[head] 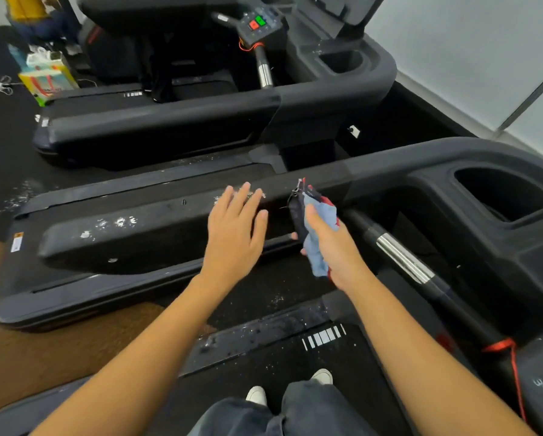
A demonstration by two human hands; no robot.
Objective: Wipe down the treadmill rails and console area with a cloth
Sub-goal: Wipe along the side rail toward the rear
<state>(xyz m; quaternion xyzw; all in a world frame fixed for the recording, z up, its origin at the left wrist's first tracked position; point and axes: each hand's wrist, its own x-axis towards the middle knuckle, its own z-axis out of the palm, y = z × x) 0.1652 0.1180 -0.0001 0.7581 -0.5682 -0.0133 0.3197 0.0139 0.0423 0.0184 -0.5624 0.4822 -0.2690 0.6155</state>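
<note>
Gripping a crumpled cloth of light blue, dark navy and red fabric, the right hand is held just in front of the near treadmill's left side rail, close to where that rail meets the console. Its thumb presses the cloth from above and the curled fingers wrap it from below, so part of the cloth sticks up past the thumb and part hangs under the palm. The left hand is just beside it, palm down over the same rail, its fingers straight and slightly spread and holding nothing; whether they touch the rail cannot be told. White flecks dot the rail's dark top, and more lie near the left fingertips. To the right of the cloth a handlebar with a chrome grip section slopes down from the console, which has a deep cup holder. A red cord hangs near the lower right. The person stands on the belt, white shoes and dark trousers showing at the bottom, near a row of white bars. A second treadmill stands beyond, with a red button and a green button on its panel, and a colourful bag sits on the floor beside it.
</note>
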